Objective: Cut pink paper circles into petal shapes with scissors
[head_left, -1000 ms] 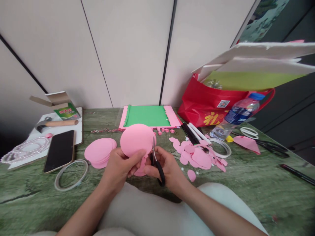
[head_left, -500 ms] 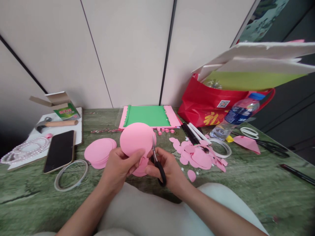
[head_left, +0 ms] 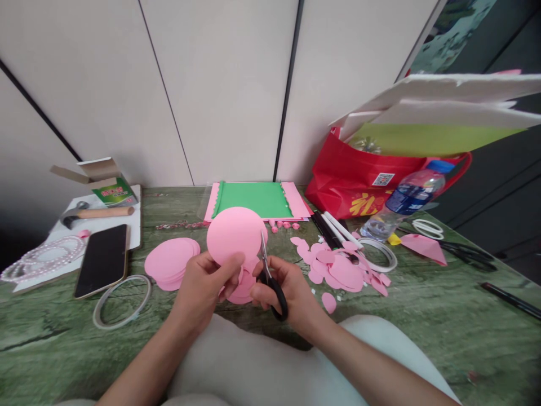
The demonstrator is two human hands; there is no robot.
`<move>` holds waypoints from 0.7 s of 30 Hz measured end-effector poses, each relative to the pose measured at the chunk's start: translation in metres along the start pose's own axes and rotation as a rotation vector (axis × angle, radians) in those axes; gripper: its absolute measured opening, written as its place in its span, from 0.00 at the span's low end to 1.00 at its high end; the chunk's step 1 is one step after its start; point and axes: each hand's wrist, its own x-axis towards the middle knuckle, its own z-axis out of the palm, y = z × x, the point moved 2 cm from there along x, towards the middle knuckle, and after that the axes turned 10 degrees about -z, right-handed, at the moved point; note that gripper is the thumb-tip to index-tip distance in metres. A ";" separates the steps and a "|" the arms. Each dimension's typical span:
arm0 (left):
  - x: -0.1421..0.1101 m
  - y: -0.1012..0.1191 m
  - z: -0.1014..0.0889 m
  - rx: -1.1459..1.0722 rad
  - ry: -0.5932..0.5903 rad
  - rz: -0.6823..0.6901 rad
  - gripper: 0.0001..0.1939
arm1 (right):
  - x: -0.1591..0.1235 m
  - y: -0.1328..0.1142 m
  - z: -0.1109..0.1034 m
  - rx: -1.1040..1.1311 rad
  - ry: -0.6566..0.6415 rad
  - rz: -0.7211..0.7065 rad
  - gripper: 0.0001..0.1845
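Note:
A round piece of pink paper (head_left: 235,234) is pinched at its lower edge between the thumb and fingers of my left hand (head_left: 210,280). My right hand (head_left: 286,287) is closed around the black handles of a pair of scissors (head_left: 276,293). Their blades point up and lie along the right edge of the pink circle. Below the held paper, more pink paper (head_left: 240,292) shows partly behind my fingers. A stack of pink paper circles (head_left: 172,262) lies to the left of my left hand. Pink offcuts (head_left: 344,270) are scattered to the right of my right hand.
Green and pink sheets (head_left: 253,200) lie at the back against the wall panels. Leftward are a phone (head_left: 102,260), a tape roll (head_left: 98,313), a hammer (head_left: 105,212) and bead strings (head_left: 46,256). Rightward stand a red bag (head_left: 342,180) and a water bottle (head_left: 406,203), near markers (head_left: 332,228).
The pink circle has risen slightly and turned a little in my left hand. The scissors have shifted slightly along its right edge, their tips leaning a bit more to the left.

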 end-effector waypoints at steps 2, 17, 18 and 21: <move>-0.001 0.000 0.001 -0.010 -0.058 -0.028 0.16 | 0.000 0.002 0.000 0.014 -0.009 -0.001 0.18; 0.002 -0.005 -0.001 0.077 0.003 -0.051 0.18 | 0.002 -0.004 0.001 0.057 0.012 0.009 0.30; 0.002 -0.005 -0.001 0.077 0.003 -0.052 0.19 | 0.002 -0.004 0.001 0.055 0.017 0.009 0.30; 0.002 -0.005 -0.001 0.084 -0.001 -0.043 0.19 | 0.001 -0.006 0.001 0.053 0.021 0.005 0.29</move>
